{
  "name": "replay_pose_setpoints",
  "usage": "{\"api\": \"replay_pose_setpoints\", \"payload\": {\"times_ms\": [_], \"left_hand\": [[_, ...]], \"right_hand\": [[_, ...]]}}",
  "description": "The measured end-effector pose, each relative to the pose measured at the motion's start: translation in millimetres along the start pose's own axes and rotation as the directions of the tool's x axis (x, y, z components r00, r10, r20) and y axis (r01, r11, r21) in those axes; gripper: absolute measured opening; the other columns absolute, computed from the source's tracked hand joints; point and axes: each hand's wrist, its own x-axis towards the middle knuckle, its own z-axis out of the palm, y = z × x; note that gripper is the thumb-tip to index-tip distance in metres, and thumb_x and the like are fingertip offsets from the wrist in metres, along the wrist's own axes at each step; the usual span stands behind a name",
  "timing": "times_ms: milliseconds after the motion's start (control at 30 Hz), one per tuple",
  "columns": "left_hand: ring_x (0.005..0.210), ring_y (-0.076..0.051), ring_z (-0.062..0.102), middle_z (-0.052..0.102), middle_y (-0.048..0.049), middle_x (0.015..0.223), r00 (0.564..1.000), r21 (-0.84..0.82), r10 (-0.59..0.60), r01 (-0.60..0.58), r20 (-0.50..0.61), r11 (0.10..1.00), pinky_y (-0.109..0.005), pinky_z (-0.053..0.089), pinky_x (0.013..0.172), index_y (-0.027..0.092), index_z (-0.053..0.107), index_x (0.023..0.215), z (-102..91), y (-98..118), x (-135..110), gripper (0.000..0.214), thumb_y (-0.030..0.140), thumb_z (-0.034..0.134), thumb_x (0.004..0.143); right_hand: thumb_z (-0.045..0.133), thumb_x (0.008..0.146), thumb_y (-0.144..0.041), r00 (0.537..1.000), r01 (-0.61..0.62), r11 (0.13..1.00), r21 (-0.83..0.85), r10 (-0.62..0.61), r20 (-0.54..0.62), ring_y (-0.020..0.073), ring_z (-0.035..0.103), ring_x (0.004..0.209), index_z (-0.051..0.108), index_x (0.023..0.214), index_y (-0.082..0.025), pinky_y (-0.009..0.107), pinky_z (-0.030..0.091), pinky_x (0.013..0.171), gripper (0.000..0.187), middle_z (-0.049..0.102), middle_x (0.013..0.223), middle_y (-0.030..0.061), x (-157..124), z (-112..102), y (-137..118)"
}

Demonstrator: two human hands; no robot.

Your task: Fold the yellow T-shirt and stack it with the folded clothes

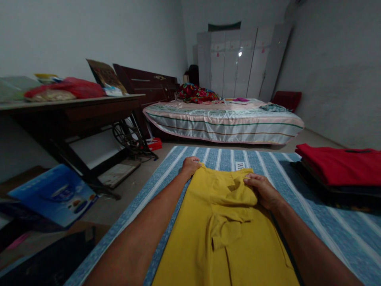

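Observation:
A pair of yellow trousers (205, 222) lies spread on a blue and white striped cloth (218, 155), its waistband at the far end. At the far left corner of the waistband, my left hand (191, 165) is closed on the fabric. My right hand (262, 189) pinches the far right corner between thumb and fingers. Between the hands the cloth is bunched and creased, and a loose flap or tie lies over the middle. The near end of the trousers runs out of the view.
Right of the trousers is a stack of folded clothes with a red garment (351, 163) on top. A bed (226, 127) stands beyond, with wardrobes (235, 63) behind. To the left are a treadle sewing table (74, 109) and a blue box (56, 194).

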Motion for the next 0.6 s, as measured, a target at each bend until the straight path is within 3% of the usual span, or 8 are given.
{"api": "replay_pose_setpoints", "payload": {"times_ms": [133,267,467,600], "left_hand": [[0.06,-0.013,0.06,0.065,0.0004,0.067,0.998,-0.001,0.061,-0.061,0.013,0.998,-0.021,0.046,0.057,0.013,0.067,0.093,-1.2,5,-4,0.033,0.015,0.064,0.061],[0.069,-0.014,0.064,0.069,-0.0021,0.077,0.979,0.008,0.193,-0.194,0.064,0.981,-0.023,0.049,0.065,0.013,0.066,0.096,-4.6,15,-25,0.031,0.012,0.058,0.066],[0.083,-0.016,0.064,0.071,-0.0004,0.081,0.891,0.06,0.399,-0.42,0.217,0.905,-0.027,0.047,0.082,0.021,0.069,0.075,-19.3,20,-82,0.018,0.01,0.056,0.068],[0.094,-0.018,0.061,0.07,-0.0017,0.09,0.822,0.078,0.505,-0.54,0.264,0.838,-0.031,0.044,0.091,0.022,0.065,0.071,-27.6,13,-100,0.022,0.005,0.052,0.066]], "right_hand": [[0.076,0.056,-0.027,1.0,-0.006,1.0,0.008,0.006,0.005,0.0087,0.044,0.046,0.054,0.061,-0.018,0.022,0.031,0.046,0.024,0.054,0.054,-0.0043,2,-3,3],[0.075,0.057,-0.029,1.0,0.008,0.999,-0.04,-0.007,0.013,0.0093,0.043,0.045,0.053,0.061,-0.018,0.022,0.031,0.045,0.025,0.052,0.053,-0.0041,3,-3,3],[0.073,0.056,-0.035,0.999,0.03,0.991,-0.132,-0.031,-0.011,0.0114,0.045,0.045,0.052,0.062,-0.02,0.024,0.034,0.045,0.026,0.053,0.053,-0.0029,1,-4,1],[0.072,0.058,-0.037,0.999,0.044,0.985,-0.166,-0.044,0.002,0.0115,0.045,0.044,0.052,0.062,-0.02,0.024,0.034,0.045,0.027,0.052,0.052,-0.0028,1,-5,1]]}}
